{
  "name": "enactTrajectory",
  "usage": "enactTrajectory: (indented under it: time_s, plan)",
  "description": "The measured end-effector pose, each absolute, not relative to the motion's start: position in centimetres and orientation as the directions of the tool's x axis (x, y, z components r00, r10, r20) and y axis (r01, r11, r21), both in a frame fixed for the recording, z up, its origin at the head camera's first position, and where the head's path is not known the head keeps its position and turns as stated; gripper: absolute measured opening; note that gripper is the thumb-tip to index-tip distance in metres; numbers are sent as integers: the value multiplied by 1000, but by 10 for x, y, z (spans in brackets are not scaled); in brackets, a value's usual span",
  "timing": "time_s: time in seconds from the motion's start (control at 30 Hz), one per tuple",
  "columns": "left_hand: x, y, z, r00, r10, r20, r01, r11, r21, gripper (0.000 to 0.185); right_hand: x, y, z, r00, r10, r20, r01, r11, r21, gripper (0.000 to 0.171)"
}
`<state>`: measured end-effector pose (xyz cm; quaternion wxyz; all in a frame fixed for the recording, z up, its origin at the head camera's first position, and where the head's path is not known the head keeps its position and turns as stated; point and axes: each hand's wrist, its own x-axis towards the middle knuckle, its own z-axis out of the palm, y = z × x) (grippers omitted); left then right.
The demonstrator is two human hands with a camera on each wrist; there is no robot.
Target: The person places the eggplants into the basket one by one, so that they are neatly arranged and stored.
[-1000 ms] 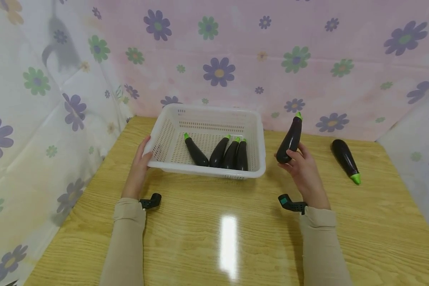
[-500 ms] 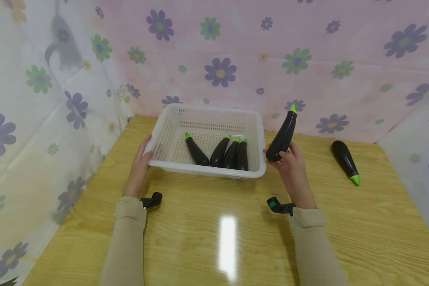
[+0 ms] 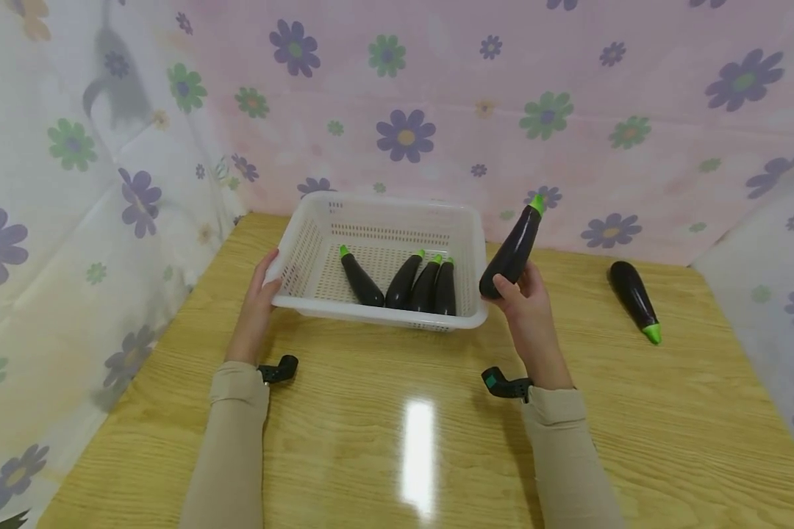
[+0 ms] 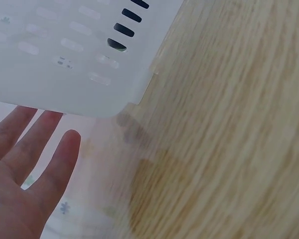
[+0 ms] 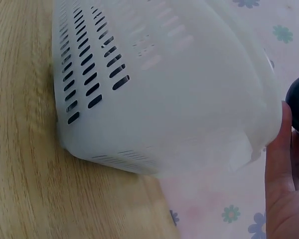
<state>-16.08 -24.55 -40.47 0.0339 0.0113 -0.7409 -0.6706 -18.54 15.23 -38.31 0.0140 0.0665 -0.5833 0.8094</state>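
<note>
The right hand (image 3: pixel 526 297) is gripping the blunt lower end of an eggplant (image 3: pixel 511 247), fingers and thumb curled round it, and is holding it tilted in the air just at the right rim of the white basket (image 3: pixel 377 202), green stem cap pointing up and to the right. The left hand (image 3: pixel 259 305) is resting against the basket's left wall with fingers straight and slightly spread, nothing clamped in it; the left wrist view is showing those fingers (image 4: pixel 27 149) flat beside the pale slotted plastic. Judged step: carrying the held eggplant over the rim, with loading under way and not finished. The next move is likely calling for lifting the dark body clear of the rim, angling it to lie alongside the four eggplants in the basket (image 3: pixel 403 283), and loosening the grip only once it is low inside. The eggplant is looking glossy, smooth, near-black purple, tapering toward the bright green cap; such a slick skin is probably wanting a firm hold. A loose eggplant (image 3: pixel 631 297) is lying on the wooden table (image 3: pixel 701 411), well apart to the right, cap toward the person.
</note>
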Motion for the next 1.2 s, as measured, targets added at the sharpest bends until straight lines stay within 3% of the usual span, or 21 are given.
enactTrajectory:
  time_s: [0.47,0.73,1.2]
  plan:
    - [-163,-242,-406,-997,-59,43,39,78,996,49,-179,151,-375,-976,-132,173,-148,-179,-973,49]
    - [-162,-244,-406,-997,-62,53,47,95,994,48,-181,135,-370,-968,-143,207,-175,-207,-963,46]
    - [-157,-239,-399,-986,-154,71,38,204,978,46,-183,108,-361,-974,-203,98,-70,-142,-987,52]
